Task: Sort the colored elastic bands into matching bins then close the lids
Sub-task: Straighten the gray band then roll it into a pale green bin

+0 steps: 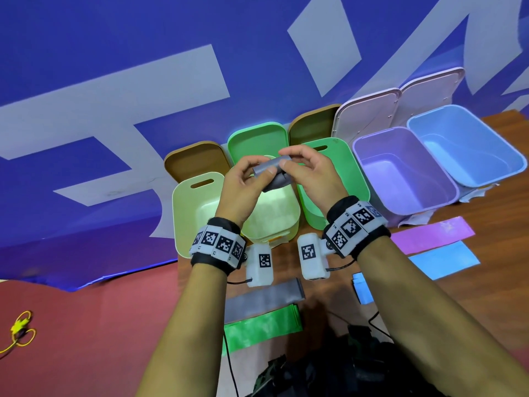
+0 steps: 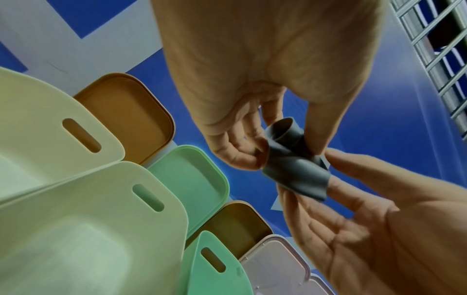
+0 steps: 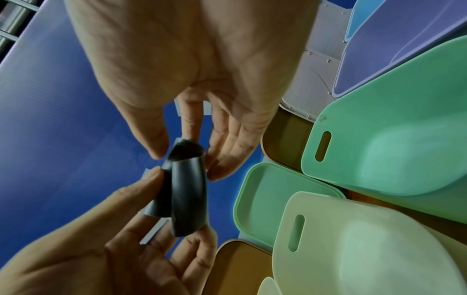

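Step in hand: both hands are working a rolled-up grey elastic band (image 1: 272,167), held in the air over the pale yellow plastic bin (image 1: 272,222) in the middle of the row. The left hand (image 1: 243,181) is pinching the near end of the roll between thumb and fingers; the right hand (image 1: 309,173) is pinching the far end the same way. They are probably folding or rolling it small before binning.

Next move, my read: no grey bin visible, so the pale yellow bin directly under the roll looks like the drop target. It calls for letting go low inside, or the roll springs open.

Still lying flat, nearer the person than the pale yellow bin:
- grey flat band (image 1: 263,300)
- green flat band (image 1: 262,328)
- purple flat band (image 1: 432,234)
- blue flat band (image 1: 443,260)

All lids are standing open.

Writing: only square coded markers on the wrist straps; tiny characters beside them are unreadable. No brand visible on the bins.
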`<action>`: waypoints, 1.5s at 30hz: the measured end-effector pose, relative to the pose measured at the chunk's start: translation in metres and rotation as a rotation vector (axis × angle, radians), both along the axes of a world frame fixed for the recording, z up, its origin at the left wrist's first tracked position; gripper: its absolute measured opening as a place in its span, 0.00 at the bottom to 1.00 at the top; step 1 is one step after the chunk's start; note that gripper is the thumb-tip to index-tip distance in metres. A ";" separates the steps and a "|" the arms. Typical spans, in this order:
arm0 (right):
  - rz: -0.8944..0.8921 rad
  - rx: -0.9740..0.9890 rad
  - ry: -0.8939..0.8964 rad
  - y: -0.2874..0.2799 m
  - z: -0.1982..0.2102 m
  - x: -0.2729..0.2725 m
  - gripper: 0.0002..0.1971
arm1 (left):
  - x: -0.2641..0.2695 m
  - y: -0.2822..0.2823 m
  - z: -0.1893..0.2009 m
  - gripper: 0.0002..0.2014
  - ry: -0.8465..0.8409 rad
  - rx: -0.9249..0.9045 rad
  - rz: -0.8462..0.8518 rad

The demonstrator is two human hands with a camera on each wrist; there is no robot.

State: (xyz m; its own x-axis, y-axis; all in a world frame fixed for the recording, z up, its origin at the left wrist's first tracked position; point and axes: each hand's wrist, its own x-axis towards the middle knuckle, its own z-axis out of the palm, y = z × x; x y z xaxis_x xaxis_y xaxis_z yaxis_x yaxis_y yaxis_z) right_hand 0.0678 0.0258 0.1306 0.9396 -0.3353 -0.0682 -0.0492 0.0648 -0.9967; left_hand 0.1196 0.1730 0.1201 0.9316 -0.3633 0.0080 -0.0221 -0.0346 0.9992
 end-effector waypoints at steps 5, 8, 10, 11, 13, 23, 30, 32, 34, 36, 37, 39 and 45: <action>-0.011 -0.018 0.015 0.001 -0.003 0.004 0.12 | 0.006 0.000 -0.005 0.13 0.025 -0.020 -0.010; -0.006 -0.023 0.005 -0.001 -0.002 0.004 0.13 | 0.006 -0.002 -0.006 0.10 0.062 0.036 -0.004; 0.005 -0.030 -0.002 -0.001 -0.002 0.005 0.13 | 0.008 -0.002 -0.007 0.10 0.068 0.068 0.011; 0.009 -0.035 -0.006 -0.001 -0.002 0.006 0.14 | 0.009 -0.002 -0.007 0.08 0.064 0.079 0.018; 0.014 -0.051 -0.005 -0.001 -0.003 0.005 0.15 | 0.010 -0.002 -0.006 0.02 0.057 0.097 0.019; 0.046 -0.039 -0.042 0.005 0.001 -0.003 0.20 | -0.001 0.007 -0.002 0.08 0.057 0.119 -0.033; 0.025 -0.019 -0.003 0.005 -0.007 -0.010 0.21 | -0.011 0.009 -0.006 0.13 0.045 0.100 -0.069; 0.028 -0.001 0.031 0.004 -0.011 -0.011 0.20 | -0.012 0.008 -0.010 0.14 0.046 0.116 -0.077; 0.034 0.001 0.061 0.004 -0.015 -0.012 0.18 | -0.014 0.006 -0.012 0.18 0.055 0.132 -0.071; 0.049 -0.010 0.089 0.004 -0.019 -0.011 0.14 | -0.016 0.004 -0.015 0.22 0.060 0.147 -0.056; 0.060 -0.005 0.102 0.005 -0.021 -0.011 0.12 | -0.016 0.003 -0.017 0.22 0.061 0.151 -0.044; 0.077 0.035 0.113 0.006 -0.024 -0.011 0.09 | -0.014 0.001 -0.023 0.19 0.062 0.154 -0.020; 0.064 -0.011 0.105 0.002 -0.034 -0.005 0.12 | -0.003 -0.001 -0.032 0.13 0.065 0.185 -0.028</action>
